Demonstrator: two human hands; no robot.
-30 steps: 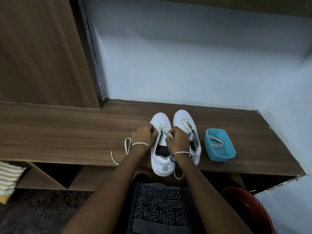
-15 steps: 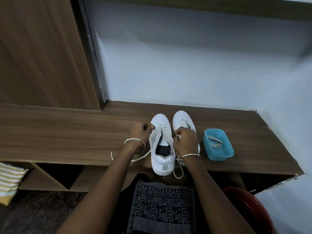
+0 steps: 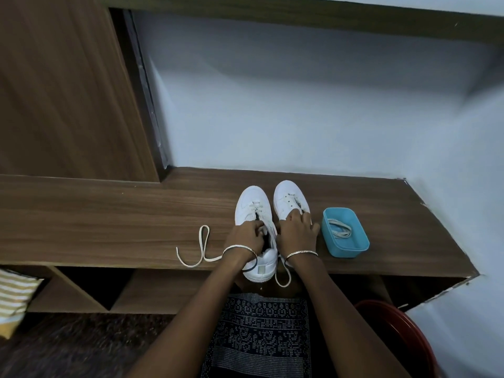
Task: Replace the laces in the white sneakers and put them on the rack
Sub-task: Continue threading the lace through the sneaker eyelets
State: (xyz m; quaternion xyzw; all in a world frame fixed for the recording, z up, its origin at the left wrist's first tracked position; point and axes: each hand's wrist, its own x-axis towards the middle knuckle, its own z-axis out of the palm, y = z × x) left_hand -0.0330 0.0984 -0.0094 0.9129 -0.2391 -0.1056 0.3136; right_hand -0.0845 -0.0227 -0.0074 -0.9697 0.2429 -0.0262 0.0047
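Two white sneakers stand side by side, toes to the wall, on the wooden rack top (image 3: 109, 222). Both of my hands are at the left sneaker (image 3: 252, 204). My left hand (image 3: 244, 238) curls its fingers at the shoe's opening and pinches the white lace (image 3: 203, 248), whose free end lies looped on the wood to the left. My right hand (image 3: 297, 233) pinches the lace at the shoe's right edge and covers the rear of the right sneaker (image 3: 289, 196). Another loop of lace hangs over the front edge below my right wrist.
A blue tray (image 3: 351, 248) holding a bundle of laces sits just right of the sneakers. Open wooden compartments lie below the rack top. A red tub (image 3: 403, 334) stands at the lower right, and a striped cloth (image 3: 13, 296) at the far left. The wall is close behind.
My left hand has moved in from the shoe's left side to its opening. The lace end now lies looped further left on the wood. My right hand has shifted slightly right and nearer.
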